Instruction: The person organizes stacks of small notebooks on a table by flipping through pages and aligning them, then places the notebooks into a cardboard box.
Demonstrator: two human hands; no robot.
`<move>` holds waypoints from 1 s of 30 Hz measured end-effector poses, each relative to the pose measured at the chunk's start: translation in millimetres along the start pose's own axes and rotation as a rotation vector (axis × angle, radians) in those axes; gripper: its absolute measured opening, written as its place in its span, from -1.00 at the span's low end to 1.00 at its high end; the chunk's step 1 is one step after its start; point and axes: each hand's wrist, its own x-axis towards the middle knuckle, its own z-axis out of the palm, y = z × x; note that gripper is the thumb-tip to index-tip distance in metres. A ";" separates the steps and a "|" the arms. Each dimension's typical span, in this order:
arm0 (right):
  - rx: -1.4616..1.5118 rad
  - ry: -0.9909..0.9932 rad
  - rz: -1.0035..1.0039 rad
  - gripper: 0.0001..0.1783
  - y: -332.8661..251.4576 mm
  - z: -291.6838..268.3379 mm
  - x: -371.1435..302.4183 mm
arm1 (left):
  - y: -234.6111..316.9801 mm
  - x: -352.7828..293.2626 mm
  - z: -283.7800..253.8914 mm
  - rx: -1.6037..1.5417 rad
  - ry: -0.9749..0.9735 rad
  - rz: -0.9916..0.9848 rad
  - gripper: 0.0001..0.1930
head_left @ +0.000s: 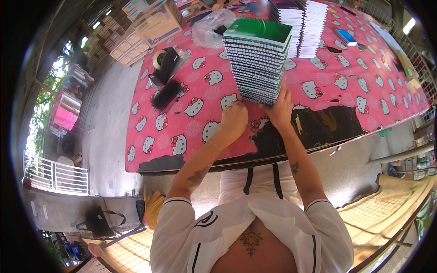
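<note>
A tall stack of green-covered spiral notebooks (pixel 258 59) stands on a table with a pink cartoon-cat cloth (pixel 182 123). My right hand (pixel 280 108) presses against the lower right side of the stack, fingers spread up along the notebook edges. My left hand (pixel 234 117) rests as a loose fist on the cloth at the stack's lower left corner, touching or nearly touching the bottom notebooks. Whether it holds anything is hidden.
More white-edged notebook stacks (pixel 304 27) stand behind. A tape dispenser (pixel 164 63) and a black brush (pixel 166 94) lie to the left, with a clear plastic bag (pixel 209 27) and cardboard boxes (pixel 157 22) beyond. A blue object (pixel 346 36) lies far right. The cloth is torn at the front edge (pixel 318 125).
</note>
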 end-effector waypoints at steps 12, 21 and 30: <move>0.168 -0.217 -0.081 0.18 13.8 -46.0 -30.7 | -129.3 -36.9 -7.8 0.057 0.213 -0.261 -0.56; -0.020 -0.189 -0.171 -0.23 14.1 -44.8 -42.7 | -140.7 -50.4 16.4 -0.020 0.469 -0.210 -0.55; -0.144 -0.216 -0.183 -0.32 5.6 -43.2 -47.5 | -140.7 -57.8 8.6 -0.080 0.485 -0.202 -0.54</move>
